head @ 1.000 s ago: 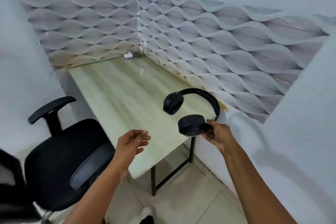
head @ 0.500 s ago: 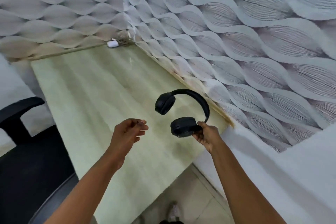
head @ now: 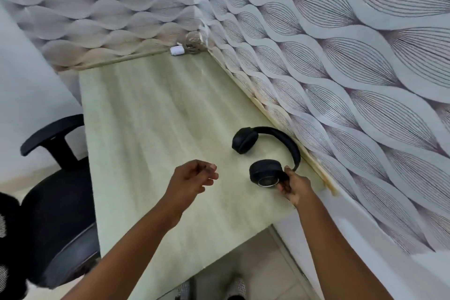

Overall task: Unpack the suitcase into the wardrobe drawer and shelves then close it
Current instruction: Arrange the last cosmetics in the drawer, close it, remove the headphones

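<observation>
A pair of black over-ear headphones (head: 267,148) is low over the pale green desk (head: 158,117), close to the wall on the right. My right hand (head: 293,184) grips the nearer ear cup between thumb and fingers. The far ear cup lies at or just above the desk top; I cannot tell if it touches. My left hand (head: 192,178) hovers over the desk to the left of the headphones, fingers loosely curled, holding nothing. No suitcase or wardrobe is in view.
A black office chair (head: 56,192) stands at the desk's left side. A small white object (head: 177,50) sits in the desk's far corner. Patterned wallpaper walls (head: 341,68) border the desk at the back and right. Tiled floor and my feet show below.
I have stepped closer to the desk. My right hand has brought the headphones down and toward the desk top near the wall. My left hand stays empty beside them.
</observation>
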